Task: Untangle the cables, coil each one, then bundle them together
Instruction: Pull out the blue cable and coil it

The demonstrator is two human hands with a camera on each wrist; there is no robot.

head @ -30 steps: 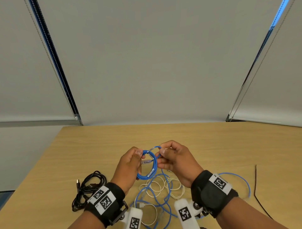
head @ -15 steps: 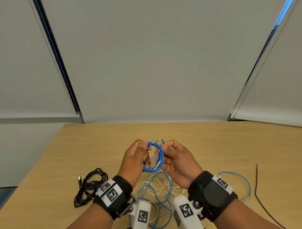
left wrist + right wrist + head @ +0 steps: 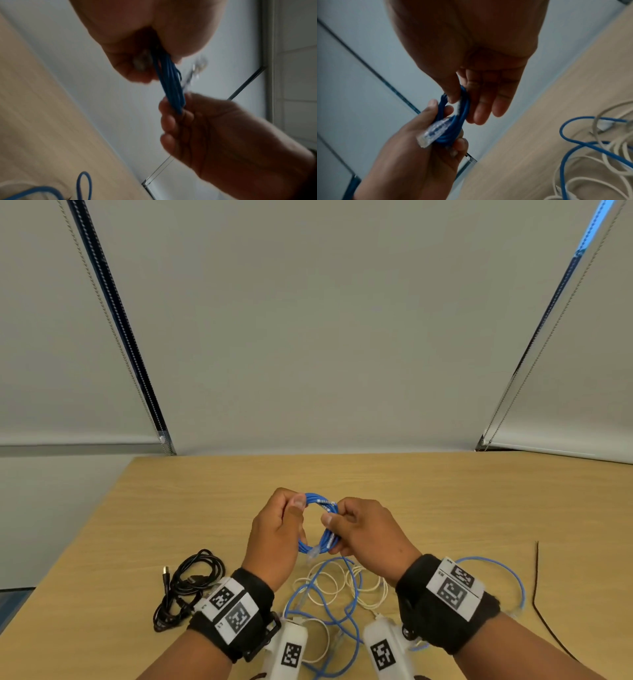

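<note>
Since half a second ago the blue coil (image 3: 318, 523) has turned more face-on and opened into a rounder ring, held above the table (image 3: 445, 501). Left hand (image 3: 277, 537) pinches its left side, right hand (image 3: 363, 534) grips its right side. Ring stands upright, slightly taller than wide; clear plug (image 3: 313, 551) points down-left at the bottom. Loose blue and white cables (image 3: 337, 587) lie below; black coil (image 3: 191, 583) to the left.

I see light wooden table (image 3: 428, 491). Black cable (image 3: 186, 585) lies bundled on it at near left. Loose blue cable (image 3: 356, 594) and white cable (image 3: 325, 583) lie tangled together at near centre. Thin dark cord (image 3: 538, 583) lies at right.
</note>
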